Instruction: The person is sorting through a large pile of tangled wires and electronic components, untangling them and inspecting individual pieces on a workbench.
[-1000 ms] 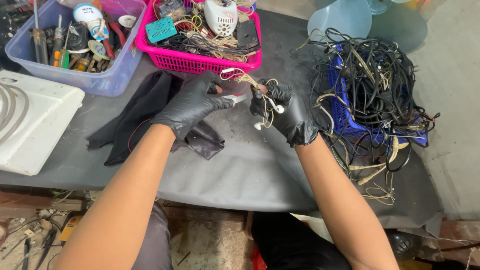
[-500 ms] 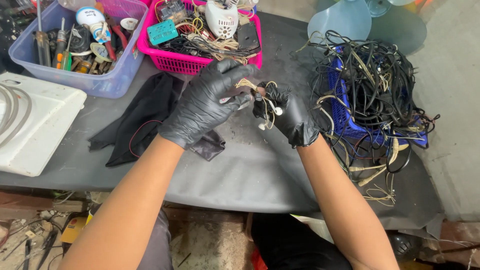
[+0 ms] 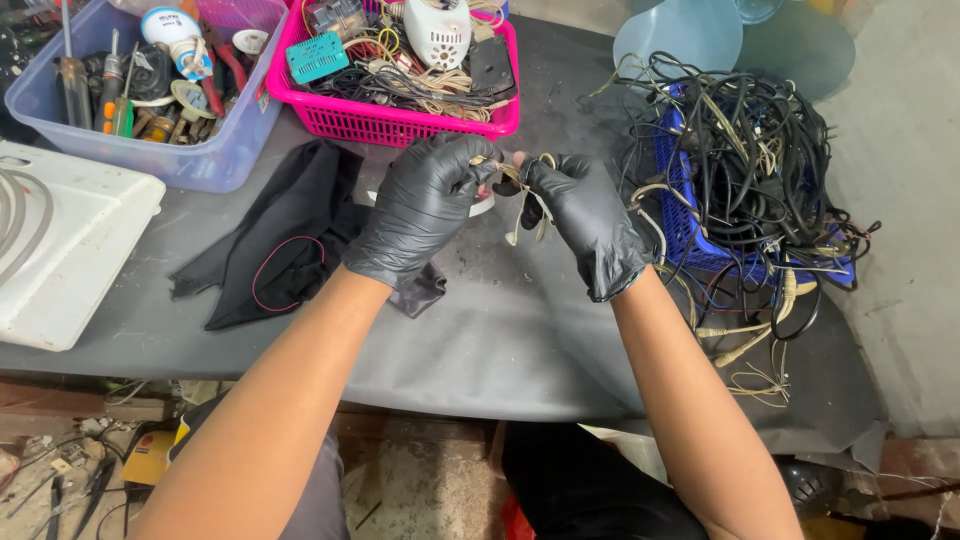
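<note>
Both hands wear black gloves and meet over the dark table top [image 3: 500, 330]. My left hand [image 3: 425, 205] pinches one end of a small bundle of thin cream wires [image 3: 520, 205]. My right hand [image 3: 585, 220] grips the other side of the same wire bundle, loops hanging down between the two hands. The hands are close together, just in front of the pink basket [image 3: 400, 120].
A blue crate overflowing with tangled black and cream cables [image 3: 740, 180] sits right. The pink basket holds wires and a white device. A clear blue bin of tools [image 3: 140, 100] is far left, a white appliance [image 3: 60, 250] at left edge, black cloth [image 3: 290, 230] beside it.
My left hand has moved right from the table to meet my right hand at the wire bundle; both hands now hold it slightly higher and closer together.
</note>
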